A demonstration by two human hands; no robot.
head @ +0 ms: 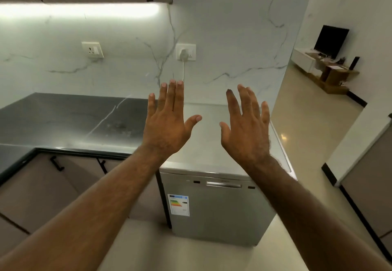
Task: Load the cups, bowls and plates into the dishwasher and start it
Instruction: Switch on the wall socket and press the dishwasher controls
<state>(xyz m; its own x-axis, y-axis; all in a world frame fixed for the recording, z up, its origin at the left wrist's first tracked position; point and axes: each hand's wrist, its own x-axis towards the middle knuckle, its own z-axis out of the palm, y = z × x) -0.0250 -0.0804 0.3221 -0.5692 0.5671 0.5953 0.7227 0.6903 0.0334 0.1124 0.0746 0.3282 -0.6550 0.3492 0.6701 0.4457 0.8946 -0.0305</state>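
Holding both arms out over the appliance, the person presents the left hand (167, 122) and the right hand (246, 130) side by side but apart, backs toward the camera, fingers straight and spread wide, gripping nothing. This posture is judged to be a ready position: both hands are free for the first operation, and neither touches any surface. The dishwasher (216, 211) stands at 6 o'clock from the hands, freestanding, with its steel top directly beneath them and its door closed. The door handle (223, 185) runs along the top edge of the front panel, between two small dark control windows, and an energy label (178, 205) sits at 7 o'clock from it. At 12 o'clock from the left hand a plug (184, 53) is seated in a wall socket, and its white cord (182, 70) drops behind the appliance, probably the supply that the start step requires. The dark worktop (63, 120) extends at 9 o'clock, butting against the dishwasher. No cups, bowls or plates appear in view, so their location cannot be stated. Judgement: loading has not begun, and the door must be opened by its handle before any item goes in
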